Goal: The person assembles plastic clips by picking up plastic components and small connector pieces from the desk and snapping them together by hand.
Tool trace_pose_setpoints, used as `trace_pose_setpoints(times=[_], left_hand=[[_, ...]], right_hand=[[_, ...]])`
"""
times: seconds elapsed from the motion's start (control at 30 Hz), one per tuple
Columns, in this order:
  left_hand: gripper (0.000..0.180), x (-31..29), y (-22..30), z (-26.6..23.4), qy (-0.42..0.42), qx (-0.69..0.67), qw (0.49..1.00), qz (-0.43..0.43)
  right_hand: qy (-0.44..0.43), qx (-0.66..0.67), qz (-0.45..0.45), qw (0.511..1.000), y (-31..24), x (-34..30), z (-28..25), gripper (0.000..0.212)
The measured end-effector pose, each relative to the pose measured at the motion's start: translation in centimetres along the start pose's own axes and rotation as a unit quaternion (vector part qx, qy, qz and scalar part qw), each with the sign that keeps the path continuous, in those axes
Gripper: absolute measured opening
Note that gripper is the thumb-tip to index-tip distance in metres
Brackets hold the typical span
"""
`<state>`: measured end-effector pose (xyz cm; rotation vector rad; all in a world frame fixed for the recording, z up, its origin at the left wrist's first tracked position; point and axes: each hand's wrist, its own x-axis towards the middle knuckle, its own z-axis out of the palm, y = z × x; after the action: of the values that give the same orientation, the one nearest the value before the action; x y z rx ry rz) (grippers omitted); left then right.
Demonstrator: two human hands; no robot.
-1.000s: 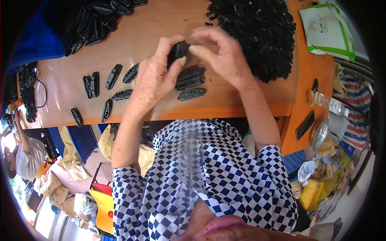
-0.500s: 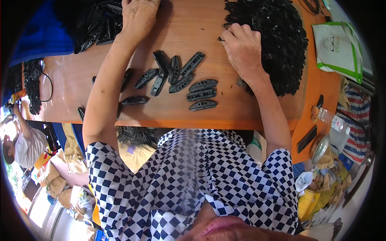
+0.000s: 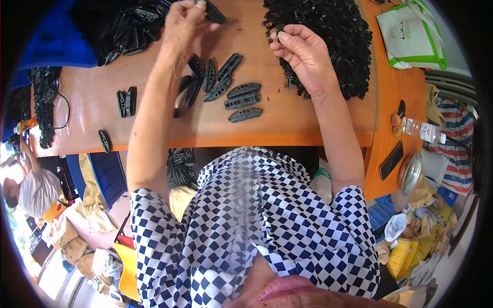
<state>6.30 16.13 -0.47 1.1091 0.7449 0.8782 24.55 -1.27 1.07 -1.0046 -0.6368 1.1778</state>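
My left hand (image 3: 184, 28) pinches a long black plastic housing (image 3: 214, 12) near the top of the view, just right of a pile of similar black parts (image 3: 134, 37). Between the thumb and fingers of my right hand (image 3: 307, 55) is a small black plastic piece (image 3: 280, 27), held above the left edge of a broad heap of small black pieces (image 3: 341, 46). On the table below lie several loose black housings (image 3: 229, 66), some overlapping. Three lie side by side, one of them a ridged housing (image 3: 242, 101). My left forearm partly covers others.
A blue sheet or bin (image 3: 46, 46) borders the far left. Two housings (image 3: 126, 101) and a single housing (image 3: 105, 140) lie left of my forearm. At right are a white-green bag (image 3: 413, 36), a plastic bottle (image 3: 423, 130) and a phone (image 3: 391, 160). Another person (image 3: 32, 190) is at far left.
My left hand has come back from the pile toward the right with a black housing. My right hand has turned and lifted from the heap's edge, pinching a small piece. The view has shifted slightly.
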Motion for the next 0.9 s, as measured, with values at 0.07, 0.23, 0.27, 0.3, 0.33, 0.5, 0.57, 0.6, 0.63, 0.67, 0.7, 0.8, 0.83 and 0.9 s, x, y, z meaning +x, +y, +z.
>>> trace_pose_setpoints(times=[0.07, 0.23, 0.27, 0.3, 0.33, 0.5, 0.57, 0.6, 0.63, 0.67, 0.7, 0.8, 0.83, 0.9], left_hand=[[0.017, -1.7, -1.8, 0.2, -0.103, -0.143, 0.984, -0.022], [0.023, -7.4, -1.6, 4.7, -0.114, -0.178, 0.974, -0.082], [0.023, -8.0, -1.5, 5.1, -0.125, -0.186, 0.971, -0.081], [0.021, -8.7, -1.2, 5.5, -0.113, -0.178, 0.973, -0.092], [0.021, -9.3, -1.0, 5.8, -0.114, -0.177, 0.973, -0.091], [0.033, -10.6, -0.4, 6.5, -0.13, -0.106, 0.984, -0.052], [0.036, -10.9, -0.4, 6.7, -0.124, -0.07, 0.989, -0.048], [0.038, -11.0, -0.4, 6.8, -0.123, -0.032, 0.991, -0.036], [0.041, -11.1, -0.5, 6.9, -0.121, 0.005, 0.992, -0.024], [0.041, -11.1, -0.5, 6.9, -0.121, 0.005, 0.992, -0.024], [0.043, -11.2, -0.6, 6.9, -0.124, 0.029, 0.992, -0.015], [0.046, -11.1, -0.7, 6.8, -0.128, 0.056, 0.99, 0.001], [0.047, -11.1, -0.7, 6.8, -0.131, 0.061, 0.989, 0.008], [0.047, -11.1, -0.5, 6.8, -0.133, 0.081, 0.988, 0.011]], right_hand=[[-0.008, 0.008, 0.004, 1.0, 0.0, -0.8, 0.9, 0.014], [-0.005, -0.034, -0.024, 0.999, 0.2, -2.5, 2.1, 0.013], [-0.001, -0.055, -0.037, 0.998, 0.2, -2.8, 2.1, 0.013], [0.003, -0.076, -0.051, 0.996, 0.2, -3.0, 2.1, 0.013], [0.003, -0.075, -0.052, 0.996, 0.2, -3.2, 2.2, 0.013], [0.023, -0.112, -0.057, 0.992, 0.0, -4.3, 2.4, 0.011], [0.035, -0.122, -0.079, 0.989, 0.2, -4.4, 2.7, 0.011], [0.045, -0.133, -0.101, 0.985, 0.2, -4.4, 2.7, 0.011], [0.046, -0.132, -0.101, 0.985, 0.2, -4.4, 2.7, 0.011], [0.045, -0.149, -0.093, 0.983, 0.2, -4.3, 2.6, 0.012], [0.044, -0.166, -0.085, 0.981, 0.3, -4.2, 2.5, 0.013], [0.044, -0.182, -0.107, 0.977, 0.6, -4.0, 2.5, 0.013], [0.044, -0.182, -0.106, 0.977, 0.7, -4.0, 2.6, 0.013], [0.04, -0.175, -0.118, 0.977, 0.8, -4.0, 2.7, 0.014]])
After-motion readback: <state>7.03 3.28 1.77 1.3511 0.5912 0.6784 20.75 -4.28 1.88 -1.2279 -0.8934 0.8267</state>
